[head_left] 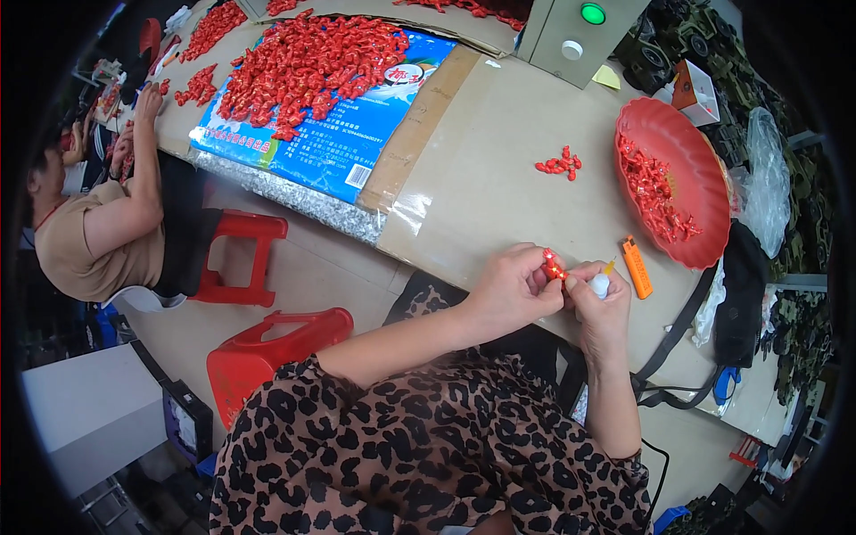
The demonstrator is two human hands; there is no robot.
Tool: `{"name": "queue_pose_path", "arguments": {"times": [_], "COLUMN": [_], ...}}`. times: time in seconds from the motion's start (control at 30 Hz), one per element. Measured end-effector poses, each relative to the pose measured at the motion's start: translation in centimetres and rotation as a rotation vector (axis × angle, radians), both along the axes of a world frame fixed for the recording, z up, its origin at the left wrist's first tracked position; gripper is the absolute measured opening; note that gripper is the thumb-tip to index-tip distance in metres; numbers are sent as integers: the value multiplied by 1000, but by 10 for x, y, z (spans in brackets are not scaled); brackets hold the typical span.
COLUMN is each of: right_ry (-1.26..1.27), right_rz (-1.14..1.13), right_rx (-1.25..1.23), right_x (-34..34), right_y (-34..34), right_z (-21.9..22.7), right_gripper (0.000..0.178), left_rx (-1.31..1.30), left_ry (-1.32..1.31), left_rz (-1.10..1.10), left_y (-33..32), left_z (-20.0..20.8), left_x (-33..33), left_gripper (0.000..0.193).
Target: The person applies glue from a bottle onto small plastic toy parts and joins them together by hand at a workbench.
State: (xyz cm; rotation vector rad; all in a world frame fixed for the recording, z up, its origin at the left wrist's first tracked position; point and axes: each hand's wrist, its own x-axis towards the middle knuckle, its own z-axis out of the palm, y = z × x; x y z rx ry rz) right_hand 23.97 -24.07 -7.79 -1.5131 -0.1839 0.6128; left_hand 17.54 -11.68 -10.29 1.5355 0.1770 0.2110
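Between the fingertips of my left hand (513, 290) I pinch a small shiny red figurine (554, 266) with gold spots. My right hand (602, 308) is closed around a small white glue bottle (599, 285) with a yellowish tip, and its thumb and finger meet the figurine's lower end. Just right of my hands lies an orange lighter or cutter-like tool (637, 267). A few red pieces (560, 164) lie on the table beyond my hands. To their right stands a red scalloped tray (670, 132) with many small red parts (655, 183) in it.
A large heap of red figurines (308, 67) covers a blue printed sheet (339, 152) at the far left. A grey box with a green button (592, 13) stands at the back. Red stools (267, 343) are at left, where a co-worker (102, 218) sits. A black strap (678, 334) hangs at the right edge.
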Motion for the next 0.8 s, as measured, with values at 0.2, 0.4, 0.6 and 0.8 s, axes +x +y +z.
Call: {"name": "queue_pose_path", "arguments": {"times": [0.2,0.4,0.6,0.8], "right_ry": [-4,-27,13,23], "right_rz": [-8,-19,7,5], "right_rx": [-3,-71,47,70], "right_x": [0,3,4,2], "right_y": [-2,-3,-1,-3], "right_z": [-3,-7,-14,-13], "right_gripper": [1,6,6,7], "left_rx": [25,-31,-48,-24], "left_ry": [-14,-7,1,-19], "left_rz": [11,-2,6,2], "left_y": [-1,-2,-1,-3], "left_z": [0,-2,-3,-2], "left_x": [0,1,1,1], "left_gripper": [12,13,13,14]}}
